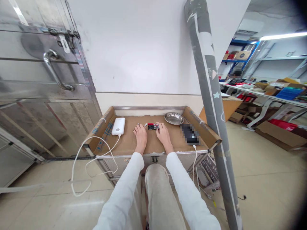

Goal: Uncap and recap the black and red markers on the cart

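Several pens, one red and the others dark, lie side by side on the brown cardboard top of a small cart. At their right ends rests my right hand, fingers stretched out and touching the pens. My left hand lies palm down to the left, fingers apart, with nothing visibly held. Close to its fingertips is a small whitish piece, too small to name. A round metal dish stands behind my right hand.
A white power bank with a looping white cable sits at the left. A dark, pixelated phone-like device lies at the right, cable attached. A tall grey roll leans beside the cart; a metal door is at the left.
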### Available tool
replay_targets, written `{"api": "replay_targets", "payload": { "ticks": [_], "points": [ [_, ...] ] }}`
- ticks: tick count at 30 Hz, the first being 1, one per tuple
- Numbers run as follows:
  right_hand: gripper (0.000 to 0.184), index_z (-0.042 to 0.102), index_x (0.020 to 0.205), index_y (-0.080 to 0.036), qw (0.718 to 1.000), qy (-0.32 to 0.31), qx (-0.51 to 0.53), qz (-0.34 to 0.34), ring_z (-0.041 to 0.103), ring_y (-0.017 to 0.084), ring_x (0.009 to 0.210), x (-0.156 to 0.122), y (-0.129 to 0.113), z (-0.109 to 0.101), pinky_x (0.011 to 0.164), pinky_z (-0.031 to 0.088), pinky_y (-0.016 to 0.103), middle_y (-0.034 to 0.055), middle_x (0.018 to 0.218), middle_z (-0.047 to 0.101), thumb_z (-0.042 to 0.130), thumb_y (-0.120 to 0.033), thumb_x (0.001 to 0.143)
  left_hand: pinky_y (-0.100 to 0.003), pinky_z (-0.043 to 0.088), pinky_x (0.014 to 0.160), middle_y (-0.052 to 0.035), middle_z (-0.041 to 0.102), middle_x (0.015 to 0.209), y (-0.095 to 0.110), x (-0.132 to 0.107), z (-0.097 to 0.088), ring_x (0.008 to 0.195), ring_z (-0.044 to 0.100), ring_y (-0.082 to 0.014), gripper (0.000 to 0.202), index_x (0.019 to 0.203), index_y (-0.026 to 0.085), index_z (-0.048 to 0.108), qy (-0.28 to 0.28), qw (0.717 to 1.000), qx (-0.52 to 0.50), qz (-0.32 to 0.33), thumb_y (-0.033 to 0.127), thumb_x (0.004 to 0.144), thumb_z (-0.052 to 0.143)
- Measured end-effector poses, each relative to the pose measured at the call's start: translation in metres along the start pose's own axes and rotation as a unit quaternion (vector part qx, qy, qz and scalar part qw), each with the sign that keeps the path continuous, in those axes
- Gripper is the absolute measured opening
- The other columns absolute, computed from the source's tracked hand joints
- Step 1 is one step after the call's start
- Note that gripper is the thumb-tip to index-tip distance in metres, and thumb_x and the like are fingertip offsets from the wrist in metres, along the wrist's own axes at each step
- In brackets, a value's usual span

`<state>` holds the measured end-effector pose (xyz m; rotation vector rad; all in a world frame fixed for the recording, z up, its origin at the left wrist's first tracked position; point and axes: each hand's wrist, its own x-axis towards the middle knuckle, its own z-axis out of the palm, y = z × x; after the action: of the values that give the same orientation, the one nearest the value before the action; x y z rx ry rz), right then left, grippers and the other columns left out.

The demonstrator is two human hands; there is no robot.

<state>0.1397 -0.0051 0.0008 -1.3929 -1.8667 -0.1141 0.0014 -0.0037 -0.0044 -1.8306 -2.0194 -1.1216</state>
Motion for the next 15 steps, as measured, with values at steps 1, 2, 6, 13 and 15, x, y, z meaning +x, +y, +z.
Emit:
{"api": "replay_targets", "payload": {
  "ticks": [1,2,6,13,15],
  "points": [
    [0.046,0.044,0.133,-0.018,1.000,0.001,0.010,-0.012,0.051,0.022,0.114,0.000,-0.002,-0.002,0.095,0.041,0.035,0.0117,0.125,0.054,0.040,-0.013,0.087,-0.044,0.042,0.087,-0.0170,0.060,0.098,0.001,0.001,-0.001,0.096,0.057,-0.0293,0.025,0.098,0.013,0.055,-0.031,0.999,-0.008,0.040,0.027,0.095,0.034],
    [0.050,0.040,0.137,-0.020,0.999,-0.003,0.019,-0.025,0.049,0.022,0.117,0.001,-0.003,-0.004,0.097,0.041,0.035,0.0107,0.129,0.051,0.040,-0.013,0.087,-0.041,0.044,0.085,-0.0152,0.060,0.098,0.002,0.003,-0.001,0.093,0.059,-0.0271,0.025,0.099,0.013,0.055,-0.061,0.995,-0.021,0.080,0.028,0.095,0.035],
    [0.043,0.050,0.129,-0.023,0.996,-0.033,0.057,-0.055,0.051,0.021,0.115,0.001,-0.003,-0.007,0.100,0.040,0.036,0.0083,0.127,0.054,0.039,-0.015,0.089,-0.029,0.048,0.074,-0.0099,0.058,0.104,0.004,0.004,-0.004,0.086,0.062,-0.0197,0.023,0.108,0.018,0.053,-0.132,0.972,-0.097,0.167,0.031,0.096,0.038],
    [0.030,0.059,0.116,-0.020,0.993,-0.038,0.100,-0.048,0.055,0.021,0.108,0.001,0.004,0.002,0.098,0.043,0.037,0.0095,0.114,0.062,0.041,-0.019,0.091,-0.030,0.048,0.089,-0.0082,0.055,0.106,0.003,0.004,-0.006,0.100,0.059,-0.0173,0.020,0.109,0.019,0.048,-0.047,0.944,-0.267,0.188,0.031,0.092,0.048],
    [0.029,0.059,0.114,-0.019,0.992,-0.039,0.112,-0.047,0.055,0.022,0.108,0.001,0.006,0.004,0.098,0.044,0.037,0.0103,0.113,0.062,0.042,-0.020,0.092,-0.032,0.049,0.091,-0.0090,0.056,0.107,0.003,0.005,-0.006,0.103,0.058,-0.0179,0.022,0.111,0.019,0.046,-0.025,0.939,-0.289,0.183,0.031,0.092,0.049]
  ]
}}
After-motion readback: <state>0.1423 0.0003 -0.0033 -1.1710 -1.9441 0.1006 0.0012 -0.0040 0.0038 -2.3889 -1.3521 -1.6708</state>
